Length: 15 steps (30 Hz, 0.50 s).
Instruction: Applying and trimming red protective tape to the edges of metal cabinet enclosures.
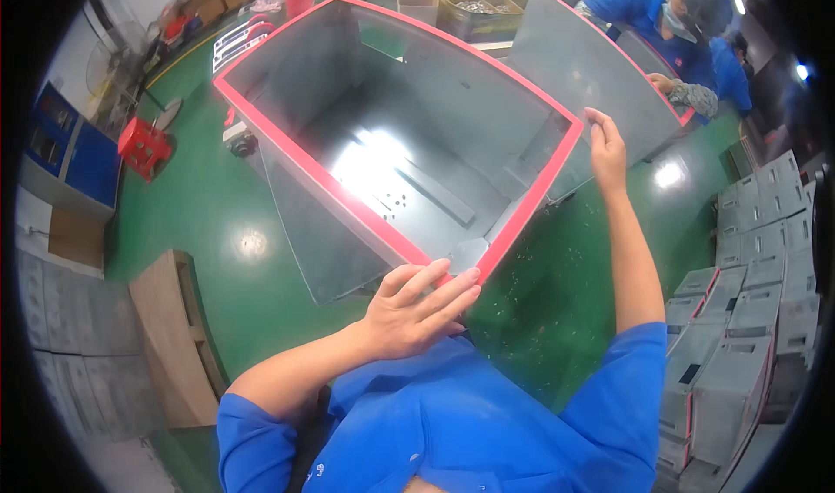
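Observation:
A large grey open-topped metal box (435, 101) with red edging strip (335, 184) along its rim stands tilted before me. My left hand (417, 308) lies over the near corner, its fingers stretched out across the red edging; its thumb is mostly hidden. At the right corner, my right hand (607, 149) is raised beside the rim, index finger extended and thumb apart from it. Its fingertips are at the edging, though I cannot tell how firmly they touch. Inside the box, a bright reflection, a long raised strip and small dark holes show on the floor.
Another grey red-edged panel (583, 67) stands beyond, with co-workers in blue (635, 10) behind it. Stacked grey boxes (739, 310) line the right. A wooden pallet (174, 336), a red stool (143, 147) and a blue cabinet (91, 167) are on the left. Parts bins (478, 23) are at the back.

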Available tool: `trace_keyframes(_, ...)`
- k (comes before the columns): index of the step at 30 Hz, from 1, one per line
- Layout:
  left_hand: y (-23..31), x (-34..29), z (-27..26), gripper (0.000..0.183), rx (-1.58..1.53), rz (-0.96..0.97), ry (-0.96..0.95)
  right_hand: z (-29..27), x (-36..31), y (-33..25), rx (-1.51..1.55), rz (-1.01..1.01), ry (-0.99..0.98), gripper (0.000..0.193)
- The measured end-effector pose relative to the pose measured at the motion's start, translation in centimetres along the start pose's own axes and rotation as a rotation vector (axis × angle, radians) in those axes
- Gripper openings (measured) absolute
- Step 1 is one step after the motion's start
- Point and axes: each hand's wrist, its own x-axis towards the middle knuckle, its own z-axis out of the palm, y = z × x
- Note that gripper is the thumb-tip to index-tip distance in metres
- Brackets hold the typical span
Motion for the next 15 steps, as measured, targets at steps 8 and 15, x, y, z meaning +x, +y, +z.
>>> trace_keyframes(8, -0.4, -0.8, 0.3, 0.044, -0.020, 0.048, 0.002, 0.2, -5.7, -5.9, -0.528, -0.667, -0.144, 0.051)
trace_keyframes(15, -0.3, -1.4, 0.5, 0.045, -0.077, 0.040, 0.052, 2.2, -12.1, -11.2, -0.212, -0.801, -0.219, 0.034)
